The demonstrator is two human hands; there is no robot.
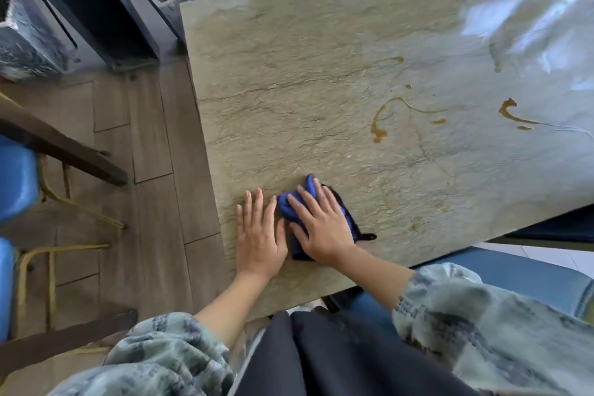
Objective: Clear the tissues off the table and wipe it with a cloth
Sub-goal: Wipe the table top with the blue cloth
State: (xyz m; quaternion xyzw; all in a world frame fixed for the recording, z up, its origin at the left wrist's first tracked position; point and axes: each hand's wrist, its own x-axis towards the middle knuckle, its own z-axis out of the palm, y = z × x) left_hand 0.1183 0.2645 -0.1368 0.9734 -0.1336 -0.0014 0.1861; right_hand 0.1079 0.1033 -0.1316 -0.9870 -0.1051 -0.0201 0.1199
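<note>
Near the lower middle of the frame, both hands lie flat on the worktop [289, 90], the right one on a blue cloth [291, 206].

Fingers straight and spread, the right hand [324, 228] presses the bunched cloth down without curling round it; the left hand [258, 235] rests open, palm down, just beside it on bare stone. No tissues show on the worktop, so clearing looks done and wiping is the step in hand. The brown spill streaks [381, 125] lie up and to the right of the cloth, well apart from it, toward the middle right of the frame. The right hand, already on the cloth, is the nearer one; the stroke would likely need to run diagonally away from the body toward them.
</note>
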